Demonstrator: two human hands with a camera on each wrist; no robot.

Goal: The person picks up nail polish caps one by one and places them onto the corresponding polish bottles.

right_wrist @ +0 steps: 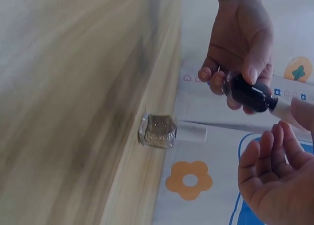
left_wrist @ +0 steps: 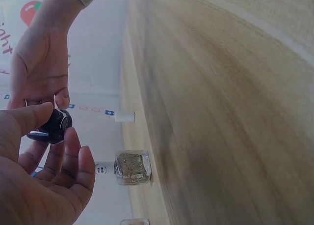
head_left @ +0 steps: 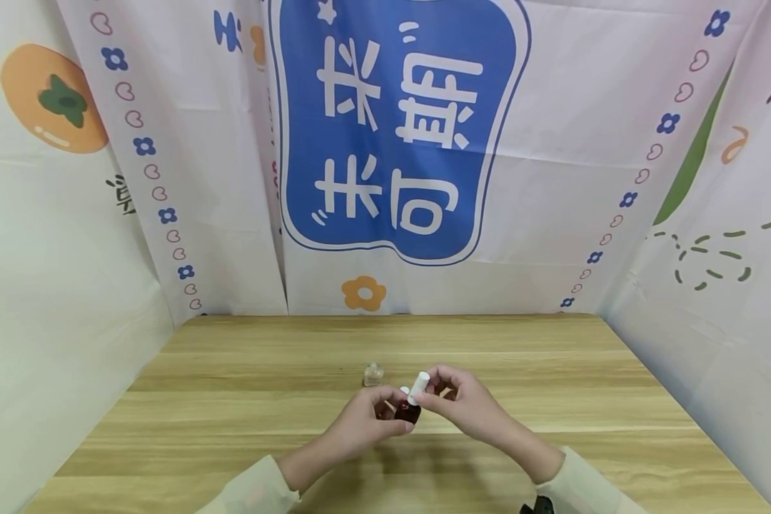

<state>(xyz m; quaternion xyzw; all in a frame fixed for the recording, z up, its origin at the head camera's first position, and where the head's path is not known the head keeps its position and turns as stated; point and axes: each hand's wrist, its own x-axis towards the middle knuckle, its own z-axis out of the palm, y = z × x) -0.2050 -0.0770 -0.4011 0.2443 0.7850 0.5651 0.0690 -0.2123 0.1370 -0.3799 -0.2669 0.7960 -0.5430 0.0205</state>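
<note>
A small nail polish bottle (right_wrist: 249,94) of dark red polish is held up over the table between both hands. My left hand (head_left: 362,419) grips its glass body between thumb and fingers. On the other side, my right hand (head_left: 462,401) pinches the white cap (head_left: 419,387), which is tilted in line with the bottle's neck. In the right wrist view the dark neck shows between glass and cap. The left wrist view hides the cap behind the fingers. The right hand's other fingers (right_wrist: 267,158) are loosely bent.
A glitter nail polish bottle (left_wrist: 131,167) with a white cap stands on the wooden table (head_left: 244,400) beyond the hands. Near it are a clear glass bottle (head_left: 373,375) and a small white cylinder (left_wrist: 125,117). Printed cloth (head_left: 552,214) hangs behind the table.
</note>
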